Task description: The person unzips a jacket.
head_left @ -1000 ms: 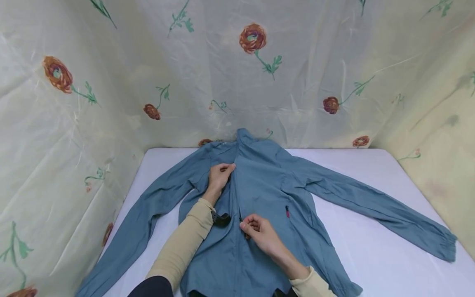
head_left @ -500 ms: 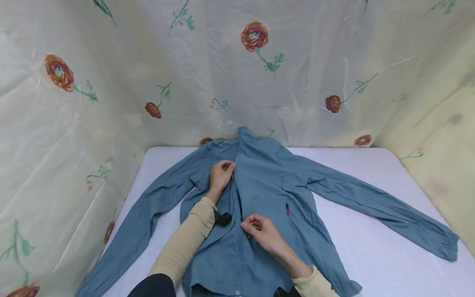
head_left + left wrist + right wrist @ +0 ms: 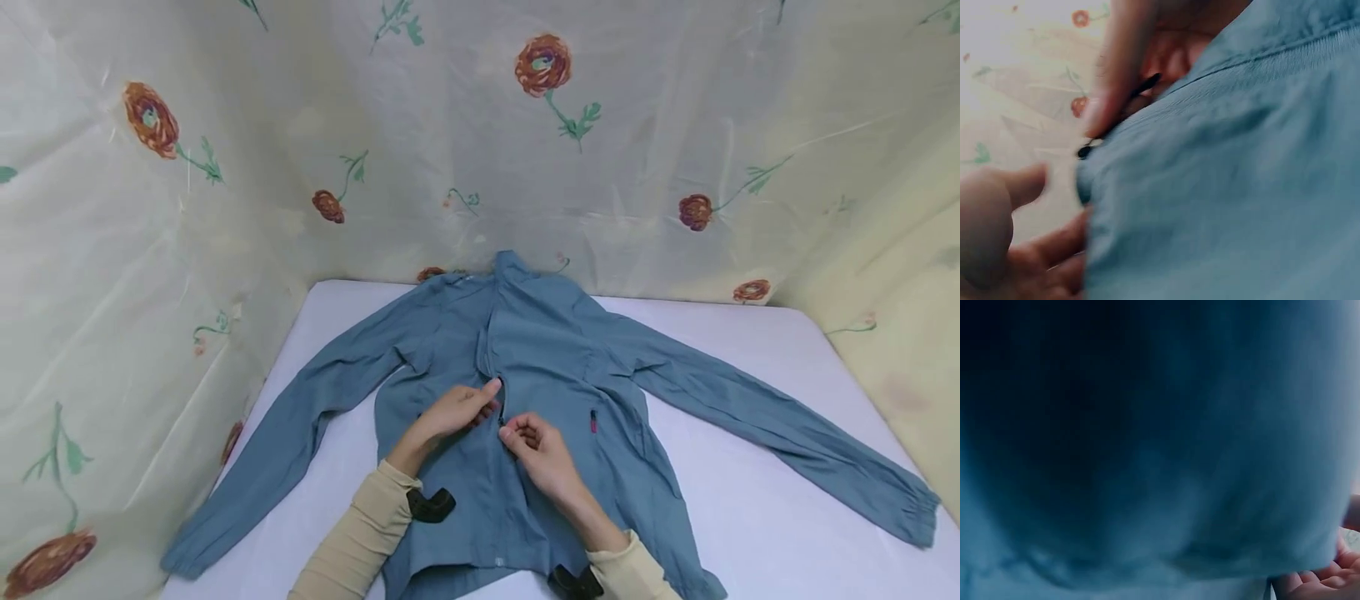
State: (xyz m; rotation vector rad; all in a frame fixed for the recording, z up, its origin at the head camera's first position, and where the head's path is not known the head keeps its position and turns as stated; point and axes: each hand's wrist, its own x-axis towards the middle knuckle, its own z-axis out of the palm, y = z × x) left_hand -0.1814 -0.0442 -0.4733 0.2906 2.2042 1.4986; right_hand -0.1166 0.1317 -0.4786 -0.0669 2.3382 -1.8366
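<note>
A blue jacket (image 3: 540, 350) lies spread with its sleeves out to both sides. My right hand (image 3: 538, 450) pinches the small black zipper pull (image 3: 1146, 85) at the middle of the front. Just left of the zip, my left hand (image 3: 461, 410) is beside the opening. In the left wrist view, its thumb (image 3: 1025, 187) stands apart from its fingers, which reach the fabric's edge. Between the two hands a short dark stretch of zip shows, with the front loose above it. Close blue cloth fills most of the right wrist view.
The jacket rests on a white-covered table (image 3: 735, 492). Curtains (image 3: 420, 108) with a flower print hang behind and at both sides. A red-tabbed pocket zip (image 3: 593, 422) sits on the jacket's right half. Black cameras (image 3: 431, 505) are strapped to both wrists.
My left hand has left the upper zip edge and come down close to the right hand. The right hand stays at the zipper pull. The head view has shifted slightly.
</note>
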